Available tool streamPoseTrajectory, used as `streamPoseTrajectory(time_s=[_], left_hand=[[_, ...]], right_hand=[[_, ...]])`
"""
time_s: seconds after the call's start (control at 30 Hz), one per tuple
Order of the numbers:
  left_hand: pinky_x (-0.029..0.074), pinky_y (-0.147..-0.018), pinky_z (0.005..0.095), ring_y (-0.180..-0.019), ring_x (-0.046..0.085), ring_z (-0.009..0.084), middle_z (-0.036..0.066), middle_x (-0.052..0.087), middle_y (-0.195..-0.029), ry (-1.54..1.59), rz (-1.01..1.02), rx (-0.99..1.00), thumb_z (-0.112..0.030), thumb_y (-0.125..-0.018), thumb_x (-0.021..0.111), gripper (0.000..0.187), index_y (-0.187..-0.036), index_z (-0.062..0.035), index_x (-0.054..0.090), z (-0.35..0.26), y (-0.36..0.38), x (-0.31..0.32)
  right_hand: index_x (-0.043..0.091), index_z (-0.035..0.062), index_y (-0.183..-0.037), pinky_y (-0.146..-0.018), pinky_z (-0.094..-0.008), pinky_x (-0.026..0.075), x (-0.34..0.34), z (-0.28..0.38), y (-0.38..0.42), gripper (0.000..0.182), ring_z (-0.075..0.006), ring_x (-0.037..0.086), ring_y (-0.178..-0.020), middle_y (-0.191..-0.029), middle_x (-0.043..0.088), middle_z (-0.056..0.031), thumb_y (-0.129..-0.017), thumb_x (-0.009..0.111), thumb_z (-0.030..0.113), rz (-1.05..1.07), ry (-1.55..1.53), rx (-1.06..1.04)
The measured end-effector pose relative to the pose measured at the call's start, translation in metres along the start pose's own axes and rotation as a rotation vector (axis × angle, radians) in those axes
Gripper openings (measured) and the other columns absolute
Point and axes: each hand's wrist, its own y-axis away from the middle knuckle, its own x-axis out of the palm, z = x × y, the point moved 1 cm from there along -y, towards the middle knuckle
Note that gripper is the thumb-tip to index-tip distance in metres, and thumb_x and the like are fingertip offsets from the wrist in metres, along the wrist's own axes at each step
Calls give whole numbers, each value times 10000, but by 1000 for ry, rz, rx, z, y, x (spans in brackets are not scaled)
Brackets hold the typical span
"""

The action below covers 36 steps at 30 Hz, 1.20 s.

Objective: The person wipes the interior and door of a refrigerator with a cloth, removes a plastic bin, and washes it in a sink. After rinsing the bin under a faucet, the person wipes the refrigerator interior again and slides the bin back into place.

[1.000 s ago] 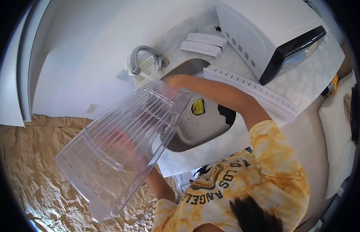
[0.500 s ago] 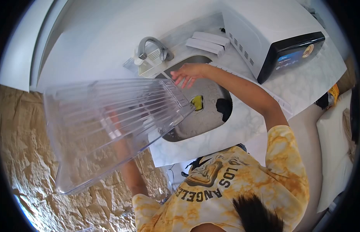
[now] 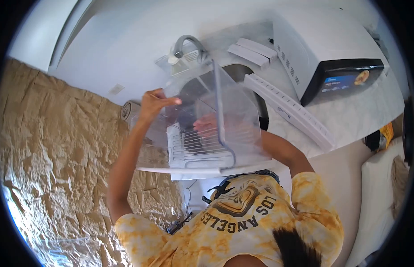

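A large clear plastic fridge drawer [image 3: 240, 107] with ribbed sides is held over the sink [image 3: 238, 70], tilted, its long rim facing me. My left hand [image 3: 156, 106] grips the drawer's left edge, thumb on the near face and fingers curled around the far side. Through the clear plastic shows my right hand [image 3: 209, 126], its fingers stretched out flat against or close to the drawer wall; whether it touches is hard to see. The sink basin is mostly covered by the drawer.
A grey curved faucet [image 3: 189, 41] rises behind the sink. A long white strip [image 3: 289, 113] lies on the marbled counter [image 3: 354, 120] at right, with white pieces [image 3: 251, 52] behind. A white microwave [image 3: 322, 40] stands at back right. Crumpled brown paper [image 3: 60, 147] covers the left side.
The drawer has turned and moved right, from the left side to over the sink. My left hand has risen to its left edge; my right hand is now behind the plastic.
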Motion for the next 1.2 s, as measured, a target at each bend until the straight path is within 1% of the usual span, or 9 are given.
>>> streamPoseTrajectory(time_s=[0.2, 0.5, 0.8, 0.9, 0.93, 0.97, 1.0, 1.1, 1.2], left_hand=[[286, -387, 249, -443, 362, 44, -14, 443, -454, -232, -61, 1, -433, -436, 876, 581, -458, -60, 432, 21, 28, 18], [298, -751, 387, -668, 527, 213, 24, 549, -613, -474, -12, 39, -631, -385, 753, 622, -556, -77, 528, 26, 34, 44], [350, -689, 359, -578, 517, 221, 42, 530, -583, -354, 21, 224, -631, -611, 675, 581, -675, -58, 606, 26, 45, 41], [415, -651, 350, -591, 564, 201, 64, 594, -634, -130, 542, -223, -640, -651, 648, 624, -771, -27, 637, 13, 11, 16], [440, -623, 347, -593, 577, 192, 79, 609, -650, -66, 550, -293, -634, -655, 650, 637, -792, -12, 642, 18, -5, 17], [466, -595, 344, -595, 589, 183, 94, 625, -666, -4, 556, -362, -628, -658, 653, 650, -812, 4, 647, 23, -24, 18], [474, -589, 325, -598, 595, 181, 100, 628, -691, -135, 546, -219, -593, -652, 679, 637, -857, 8, 637, 33, -44, 20], [481, -534, 284, -602, 618, 162, 112, 636, -800, -510, 316, 269, -427, -669, 729, 560, -1005, -1, 591, 91, -112, 62], [497, -588, 320, -703, 646, 206, 138, 640, -884, 39, 340, -170, -315, -685, 719, 545, -1102, -12, 543, 96, -149, 95]], right_hand=[[477, 5, -1201, -687, -344, 504, -48, -42, -12, 589, -248, 605, -884, -1087, 572, -135, -760, 562, 387, -148, 163, 103], [525, 8, -1146, -650, -325, 500, -152, -62, 7, 483, -221, 609, -841, -1018, 604, -122, -740, 587, 261, -435, 594, 339], [573, 11, -1091, -614, -306, 495, -239, -82, -11, 394, -193, 613, -798, -949, 636, -108, -719, 613, 134, -417, 924, 490], [589, 12, -1073, -602, -300, 493, -267, -51, -54, 371, -184, 614, -783, -926, 647, -103, -712, 622, 92, -317, 1139, 255], [657, 9, -848, -556, -279, 460, -241, -17, -68, 283, -129, 585, -696, -763, 658, -60, -594, 547, -46, -495, 834, 93], [661, 3, -797, -570, -252, 455, -201, 36, -77, 201, -127, 583, -700, -800, 660, -59, -624, 561, -22, -422, 950, 143], [659, 0, -831, -590, -256, 457, -188, 65, -88, 223, -131, 579, -692, -818, 661, -59, -633, 558, -17, -388, 1166, 78], [657, 10, -858, -626, -277, 456, -138, 125, -108, 235, -131, 569, -708, -789, 640, -39, -641, 645, 101, -476, 870, -119], [653, 24, -897, -603, -270, 438, -103, 159, -114, 297, -128, 552, -704, -786, 621, -25, -645, 662, 182, -655, 951, 52]])
